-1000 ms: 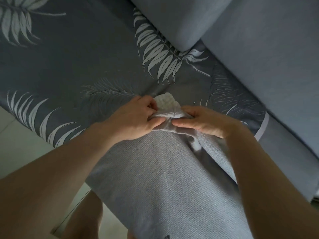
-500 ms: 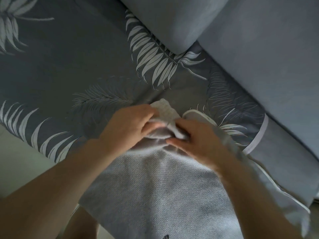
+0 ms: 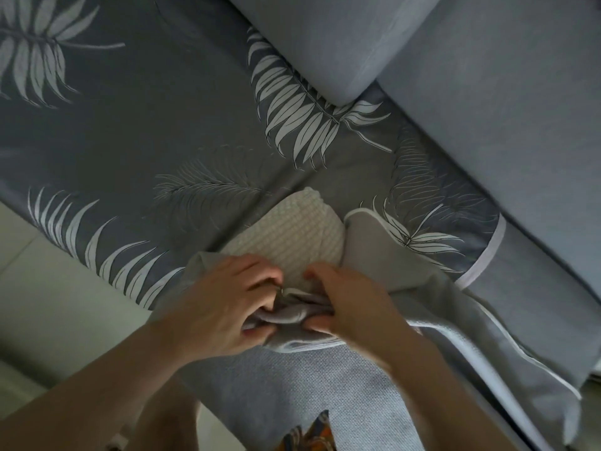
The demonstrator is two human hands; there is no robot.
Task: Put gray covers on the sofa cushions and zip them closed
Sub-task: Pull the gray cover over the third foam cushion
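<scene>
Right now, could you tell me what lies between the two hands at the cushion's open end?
In the head view, a bunched fold of the gray cover spans the gap between the left hand and right hand; both pinch it. Beyond it, the white cushion shows.

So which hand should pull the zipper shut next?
Probably the left hand: its fingertips sit right at the small metal zipper pull. The right hand pinches the gray cover beside it, well placed to steady the fabric.

- Beyond the cushion (image 3: 292, 236), my leaf-print seat (image 3: 146, 131) lies bare: room to reach.
- Right of the cushion, the backrest pillow (image 3: 325, 43) blocks me.
</scene>
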